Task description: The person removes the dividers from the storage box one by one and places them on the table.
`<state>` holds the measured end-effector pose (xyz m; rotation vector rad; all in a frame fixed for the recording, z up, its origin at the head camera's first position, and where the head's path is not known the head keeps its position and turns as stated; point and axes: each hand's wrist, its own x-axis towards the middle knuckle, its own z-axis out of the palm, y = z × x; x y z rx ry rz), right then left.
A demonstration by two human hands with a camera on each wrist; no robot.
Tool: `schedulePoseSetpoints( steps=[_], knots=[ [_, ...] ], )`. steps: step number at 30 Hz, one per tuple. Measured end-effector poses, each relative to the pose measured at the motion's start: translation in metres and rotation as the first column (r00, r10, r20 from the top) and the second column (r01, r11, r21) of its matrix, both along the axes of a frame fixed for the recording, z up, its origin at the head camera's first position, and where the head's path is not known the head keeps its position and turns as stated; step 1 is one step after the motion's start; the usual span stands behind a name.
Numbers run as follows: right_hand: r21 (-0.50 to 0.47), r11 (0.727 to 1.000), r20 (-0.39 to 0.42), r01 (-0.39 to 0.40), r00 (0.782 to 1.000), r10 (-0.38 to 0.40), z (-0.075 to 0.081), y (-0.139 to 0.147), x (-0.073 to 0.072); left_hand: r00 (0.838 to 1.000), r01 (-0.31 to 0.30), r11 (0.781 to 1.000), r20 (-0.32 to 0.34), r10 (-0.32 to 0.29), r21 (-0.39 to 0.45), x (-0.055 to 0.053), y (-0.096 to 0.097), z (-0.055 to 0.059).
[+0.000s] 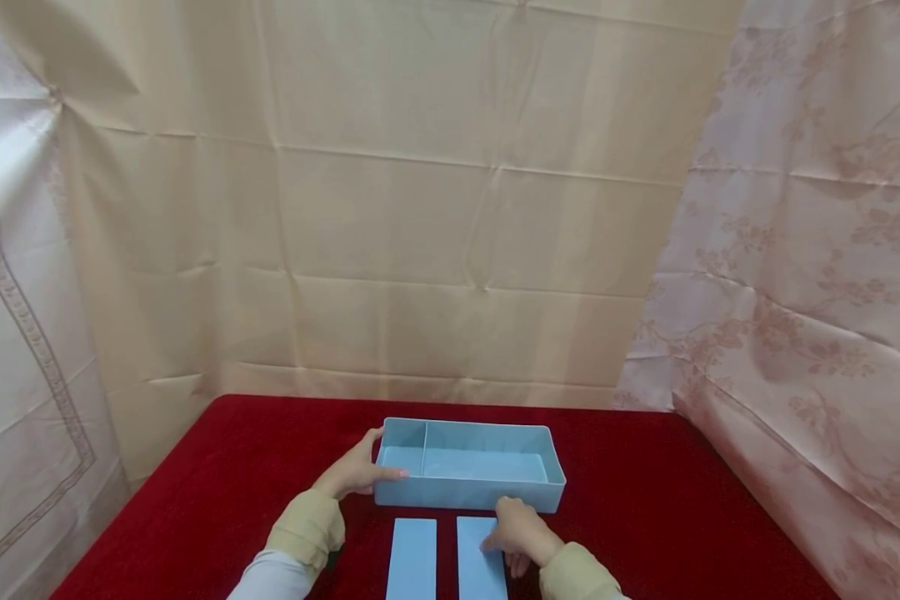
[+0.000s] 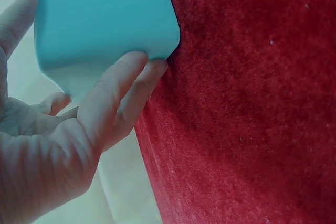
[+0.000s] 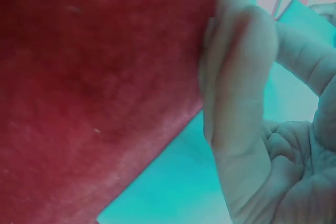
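A light-blue divided box (image 1: pixel 471 493) stands on the red cloth, with a partition (image 1: pixel 424 450) near its left end. My left hand (image 1: pixel 358 468) grips that end, thumb over the front side and fingers around the end. In the left wrist view, fingertips (image 2: pixel 137 59) press the box's end wall (image 2: pixel 107 19). In front of the box lie two flat light-blue rectangular panels, a left panel (image 1: pixel 412 558) and a right panel (image 1: pixel 477 571). Over the right panel hovers my right hand (image 1: pixel 521 533), fingers loosely bent and apart from the thumb; whether it touches the panel is hard to tell.
A red velvety cloth (image 1: pixel 630 492) covers the table. Beige curtain cloth (image 1: pixel 420 208) hangs behind it. Patterned pale cloth (image 1: pixel 817 275) hangs along the right side and white cloth (image 1: pixel 30 292) along the left.
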<state>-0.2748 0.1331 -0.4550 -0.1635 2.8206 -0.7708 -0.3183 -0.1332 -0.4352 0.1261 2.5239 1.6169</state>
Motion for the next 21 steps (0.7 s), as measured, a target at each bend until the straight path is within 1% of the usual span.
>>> schedulePoseSetpoints(
  steps=[4, 7, 10, 13, 17, 21],
  knots=[
    [0.012, 0.999, 0.002, -0.044, 0.999, 0.044, 0.01, 0.001, 0.0, 1.0, 0.003, 1.0, 0.007, -0.003, -0.003, 0.0, -0.001, 0.002],
    [0.006, 0.996, 0.025, -0.089, 0.996, 0.089, 0.021, 0.003, 0.0, 1.0, 0.001, 1.0, 0.017, -0.001, -0.008, -0.001, -0.001, 0.003],
    [-0.031, 0.991, 0.068, -0.132, 0.989, 0.134, 0.037, 0.005, 0.001, 1.0, 0.005, 1.0, 0.023, -0.004, -0.016, -0.002, -0.001, 0.004],
    [-0.081, 0.98, 0.083, -0.183, 0.978, 0.19, 0.055, 0.006, 0.001, 0.999, 0.001, 1.0, 0.033, 0.0, -0.024, -0.003, -0.002, 0.002],
    [-0.123, 0.962, 0.052, -0.244, 0.966, 0.252, 0.08, 0.008, 0.0, 0.999, -0.01, 0.999, 0.038, 0.011, -0.034, -0.003, -0.004, 0.001],
    [-0.13, 0.961, 0.029, -0.245, 0.968, 0.25, 0.103, 0.012, -0.006, 0.999, -0.006, 1.0, 0.033, 0.007, -0.028, -0.003, -0.003, -0.001]
  ],
)
